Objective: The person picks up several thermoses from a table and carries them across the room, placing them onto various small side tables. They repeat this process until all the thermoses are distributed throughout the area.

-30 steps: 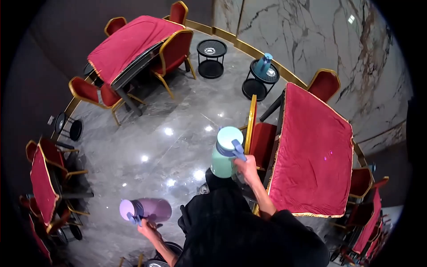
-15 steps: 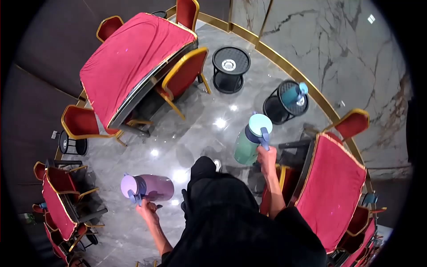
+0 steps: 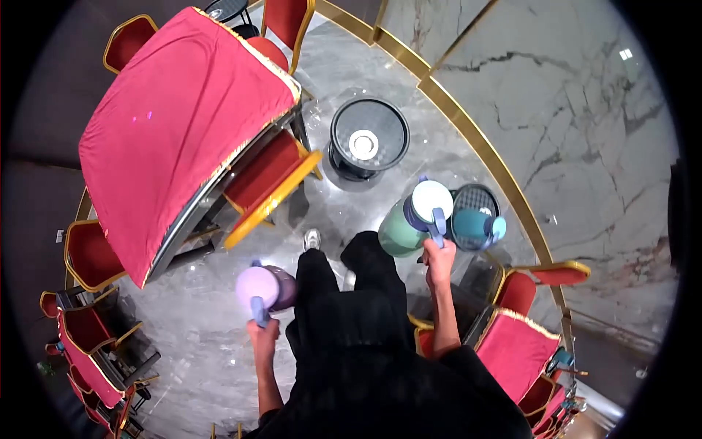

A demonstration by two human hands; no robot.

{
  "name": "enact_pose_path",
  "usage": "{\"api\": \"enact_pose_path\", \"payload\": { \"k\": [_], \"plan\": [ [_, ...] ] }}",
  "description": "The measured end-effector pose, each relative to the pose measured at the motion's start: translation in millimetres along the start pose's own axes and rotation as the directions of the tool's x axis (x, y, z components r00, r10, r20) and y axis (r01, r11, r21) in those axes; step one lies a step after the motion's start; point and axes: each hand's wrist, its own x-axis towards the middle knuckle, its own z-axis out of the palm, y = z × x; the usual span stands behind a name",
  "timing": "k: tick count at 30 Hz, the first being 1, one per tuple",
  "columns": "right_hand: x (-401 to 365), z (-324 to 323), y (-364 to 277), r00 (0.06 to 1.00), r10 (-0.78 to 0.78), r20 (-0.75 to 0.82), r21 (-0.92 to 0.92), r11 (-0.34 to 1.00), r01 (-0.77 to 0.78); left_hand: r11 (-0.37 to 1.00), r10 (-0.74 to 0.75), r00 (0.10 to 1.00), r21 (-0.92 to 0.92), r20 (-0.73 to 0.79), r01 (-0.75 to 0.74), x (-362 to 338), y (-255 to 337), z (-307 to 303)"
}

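A purple pitcher (image 3: pixel 257 288) with a pale lilac lid hangs from my left hand (image 3: pixel 264 338), whose fingers are wrapped round its blue-violet handle. My right hand (image 3: pixel 439 262) is closed on the handle of a green pitcher (image 3: pixel 402 228) with a pale blue lid. Just beyond the green pitcher, a teal pitcher (image 3: pixel 472 227) rests on a low black side table (image 3: pixel 477 196). Another round black side table (image 3: pixel 370 117) stands farther ahead, bearing a small round silver and white item (image 3: pixel 363 145).
A large table with a red cloth (image 3: pixel 183 102) is at the upper left, with red and gold chairs (image 3: pixel 270 179) around it. Another red-clothed table (image 3: pixel 515 351) and chairs stand at the right. More tables line the lower left. A marble wall (image 3: pixel 570 117) curves along the right.
The view has moved forward, bringing the side tables closer. My left hand and the purple pitcher have shifted right, nearer my legs. Both hands keep their pitchers.
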Motion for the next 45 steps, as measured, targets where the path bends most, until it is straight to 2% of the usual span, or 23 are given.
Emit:
{"api": "enact_pose_path", "payload": {
  "k": [2,5,6,8,9,11,16,20,21,24,25,27,33,36,37,38,39,40,41,42,43,44,45],
  "plan": [
    [49,10,-17,0.998,0.039,0.055,0.016,0.999,-0.04,0.962,0.069,0.991,0.254,0.117,-0.097,10,31,46],
    [142,27,-20,0.983,0.06,0.172,-0.071,0.996,-0.049,0.937,0.047,0.949,0.314,0.313,-0.15,27,87,121],
    [177,33,-22,0.966,0.115,0.23,-0.146,0.986,-0.083,0.938,0.069,0.956,0.307,0.284,-0.159,34,103,151],
    [248,47,0,0.957,0.143,0.251,-0.232,0.969,-0.084,0.922,-0.056,0.958,0.382,0.282,-0.058,47,126,199],
    [274,50,7,0.95,0.144,0.278,-0.268,0.961,-0.067,0.914,0.019,0.971,0.389,0.24,-0.114,49,119,223],
    [329,65,15,0.94,0.12,0.32,-0.269,0.963,-0.031,0.957,0.165,0.93,0.175,0.328,-0.231,62,119,270],
    [442,96,42,0.916,0.169,0.364,-0.26,0.963,-0.075,0.975,0.096,0.935,0.158,0.342,-0.158,88,138,369],
    [505,113,73,0.927,0.097,0.363,-0.293,0.956,0.014,0.996,0.067,0.951,0.038,0.301,-0.082,117,154,436],
    [515,115,76,0.921,0.125,0.368,-0.328,0.945,0.003,0.978,0.143,0.943,0.102,0.299,-0.181,126,153,449],
    [529,108,93,0.894,0.076,0.442,-0.259,0.965,0.046,0.967,0.2,0.931,0.094,0.304,-0.238,147,158,470],
    [532,106,103,0.897,0.079,0.434,-0.274,0.961,0.048,0.978,0.141,0.935,0.098,0.326,-0.182,151,160,473],
    [533,97,117,0.915,0.034,0.402,-0.315,0.943,0.103,0.974,0.192,0.932,0.054,0.309,-0.218,160,160,479],
    [513,84,145,0.883,0.148,0.445,-0.304,0.953,-0.007,0.984,0.18,0.952,-0.036,0.249,-0.176,148,168,449],
    [484,93,122,0.927,0.062,0.369,-0.311,0.948,0.061,0.985,0.169,0.966,-0.051,0.195,-0.162,127,166,413],
    [467,91,110,0.955,-0.036,0.296,-0.533,0.823,0.196,0.984,0.18,0.968,-0.042,0.174,-0.176,120,164,399],
    [462,78,140,0.955,-0.06,0.292,-0.513,0.833,0.209,0.988,0.154,0.974,-0.042,0.169,-0.149,111,161,386],
    [443,71,166,0.946,-0.229,0.231,-0.345,0.89,0.3,0.992,0.127,0.98,-0.044,0.156,-0.121,100,156,370],
    [414,62,161,0.963,-0.065,0.262,-0.347,0.925,0.157,0.994,0.101,0.986,-0.047,0.134,-0.095,89,148,352],
    [378,59,162,0.977,-0.077,0.197,-0.383,0.911,0.149,0.987,0.157,0.98,-0.046,0.119,-0.153,81,127,337],
    [359,45,194,0.976,-0.04,0.216,-0.532,0.833,0.152,0.975,0.204,0.976,-0.103,0.08,-0.196,74,112,322],
    [327,38,206,0.931,0.133,0.34,-0.356,0.934,-0.004,0.985,0.142,0.985,-0.109,0.101,-0.131,60,108,300],
    [290,35,183,0.737,0.436,0.516,-0.446,0.872,-0.203,0.99,0.089,0.988,-0.117,0.129,-0.074,48,105,277],
    [239,47,161,0.742,0.465,0.483,-0.454,0.858,-0.242,0.993,0.059,0.992,-0.111,0.109,-0.047,32,99,254]
  ]
}}
